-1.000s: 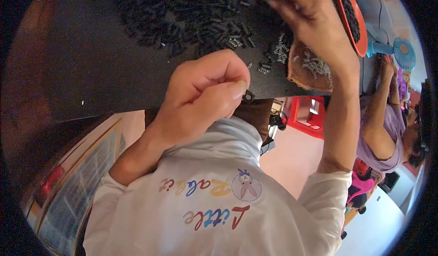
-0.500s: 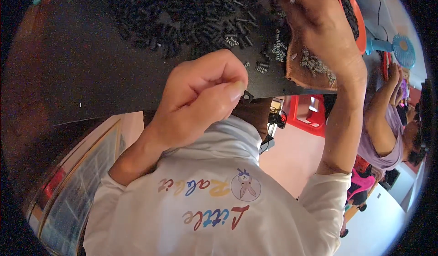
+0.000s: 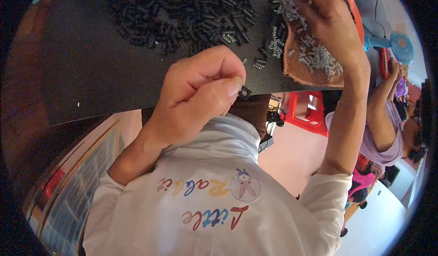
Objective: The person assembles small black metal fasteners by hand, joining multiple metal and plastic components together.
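My left hand (image 3: 200, 94) is closed, its thumb pressed against the curled fingers. A small black part with a round hole (image 3: 245, 92) pokes out of that pinch, just off the table's near edge; the rest of it is hidden in the fingers. At the upper right, my right hand (image 3: 337, 32) reaches over small metal springs (image 3: 315, 57) spread on a brown cloth (image 3: 294, 69). Its fingers point toward the far side among the springs, and their tips are dark and partly hidden, so I cannot tell if they hold anything.
A large heap of black tubular pieces (image 3: 182, 18) covers the far part of the dark table (image 3: 91, 73). An orange-red container (image 3: 358, 14) and a blue fan (image 3: 401, 47) stand at the right. Beyond it a person's arm (image 3: 381, 105) shows. A red stool (image 3: 308, 114) stands below.
My right hand has shifted slightly right and lower, uncovering more springs beside its fingers. The left hand stays closed on the black part, which shows a little more clearly.
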Tool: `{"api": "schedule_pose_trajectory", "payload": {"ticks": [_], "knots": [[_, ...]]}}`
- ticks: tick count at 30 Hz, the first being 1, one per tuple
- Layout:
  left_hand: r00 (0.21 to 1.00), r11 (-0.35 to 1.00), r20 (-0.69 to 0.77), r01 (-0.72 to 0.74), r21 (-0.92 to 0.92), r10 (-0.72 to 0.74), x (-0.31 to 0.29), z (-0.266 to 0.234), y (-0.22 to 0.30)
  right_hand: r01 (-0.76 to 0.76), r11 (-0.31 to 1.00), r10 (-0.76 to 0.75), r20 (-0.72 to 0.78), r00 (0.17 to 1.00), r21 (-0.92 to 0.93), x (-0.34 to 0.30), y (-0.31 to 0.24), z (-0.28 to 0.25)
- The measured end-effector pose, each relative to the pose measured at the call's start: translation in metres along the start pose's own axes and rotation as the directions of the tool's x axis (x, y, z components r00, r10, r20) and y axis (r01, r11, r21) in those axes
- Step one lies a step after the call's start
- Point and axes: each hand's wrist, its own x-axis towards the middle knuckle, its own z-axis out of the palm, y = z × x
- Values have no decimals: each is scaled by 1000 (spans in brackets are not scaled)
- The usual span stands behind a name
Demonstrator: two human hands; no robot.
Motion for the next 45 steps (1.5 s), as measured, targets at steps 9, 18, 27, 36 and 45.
{"api": "schedule_pose_trajectory", "payload": {"ticks": [9,18,27,36,45], "knots": [[1000,1000,7,-5,0,5,4,1,2,94,996,-94,65,993,-1,-4,-13,-8],[1000,1000,31,4,5,-4,4,0,2,211,976,-205,-98,974,52,-4,10,13],[999,996,-4,42,83,-42,6,1,3,222,973,-217,85,973,-61,12,9,25],[986,994,-164,-12,-106,-6,14,-1,-7,-94,864,76,56,996,494,-18,-22,21],[977,995,-205,35,-95,-54,12,0,-1,225,927,-173,-191,966,299,-27,-53,43]]}}
